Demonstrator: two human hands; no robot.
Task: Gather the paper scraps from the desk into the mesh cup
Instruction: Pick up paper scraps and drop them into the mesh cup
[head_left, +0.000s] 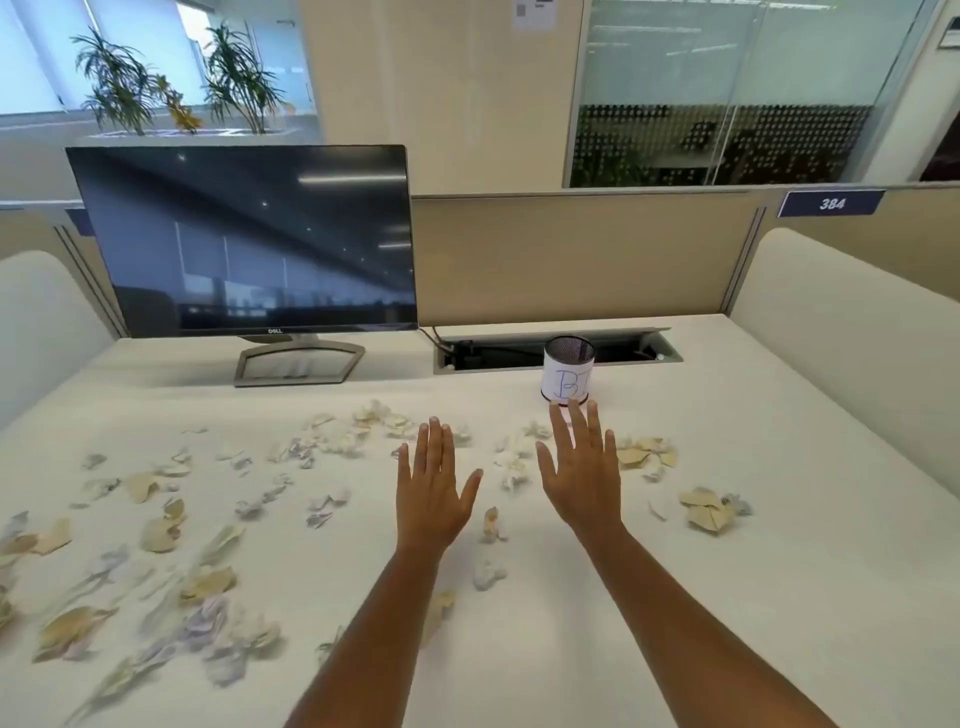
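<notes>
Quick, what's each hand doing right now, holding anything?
Left hand: open, fingers spread, holding nothing.
Right hand: open, fingers spread, holding nothing.

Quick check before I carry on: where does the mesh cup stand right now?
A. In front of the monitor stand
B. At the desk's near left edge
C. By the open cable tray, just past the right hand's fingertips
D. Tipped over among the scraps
C: the mesh cup stands upright at the cable tray, just beyond the right hand, well right of the monitor.
</notes>
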